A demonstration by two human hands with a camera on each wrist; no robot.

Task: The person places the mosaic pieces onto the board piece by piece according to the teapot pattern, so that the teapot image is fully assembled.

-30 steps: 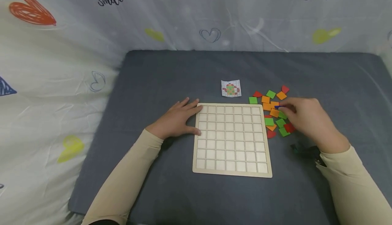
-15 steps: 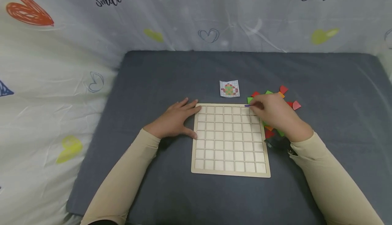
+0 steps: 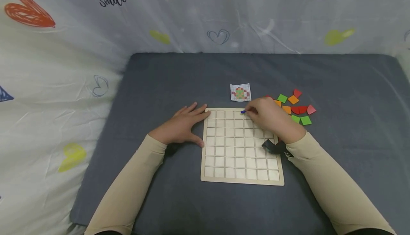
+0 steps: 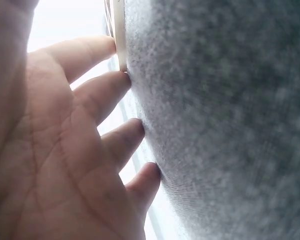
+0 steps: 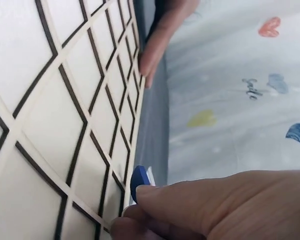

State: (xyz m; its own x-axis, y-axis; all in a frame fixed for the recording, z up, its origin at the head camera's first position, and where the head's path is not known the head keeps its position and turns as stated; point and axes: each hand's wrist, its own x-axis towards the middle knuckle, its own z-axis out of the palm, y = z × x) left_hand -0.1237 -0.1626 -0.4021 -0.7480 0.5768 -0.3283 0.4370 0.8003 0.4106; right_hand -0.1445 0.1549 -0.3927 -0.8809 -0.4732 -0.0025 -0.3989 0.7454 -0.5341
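A wooden grid board (image 3: pixel 242 182) with rows of square recesses lies flat on the grey table. My left hand (image 3: pixel 183 125) rests at its upper left edge with fingers spread; in the left wrist view the fingertips (image 4: pixel 121 80) touch the board's side and the cloth. Between thumb and fingers my right hand (image 3: pixel 272 116) pinches a small blue tile (image 5: pixel 138 181), held over the board's top row near the middle. The tile has a curved edge in the right wrist view. Part of the board's upper right is hidden under my right hand.
Behind the board lies a small picture card (image 3: pixel 240 92) with a gridded coloured pattern. Loose green, orange and red tiles (image 3: pixel 305 120) are scattered right of the board, partly covered by my right hand. A patterned white curtain (image 3: pixel 192 14) hangs behind the grey table (image 3: pixel 153 78).
My right hand has carried the blue tile leftward from the loose tiles to above the board's top row. The tiles at the right are uncovered again. My left hand stays by the board.
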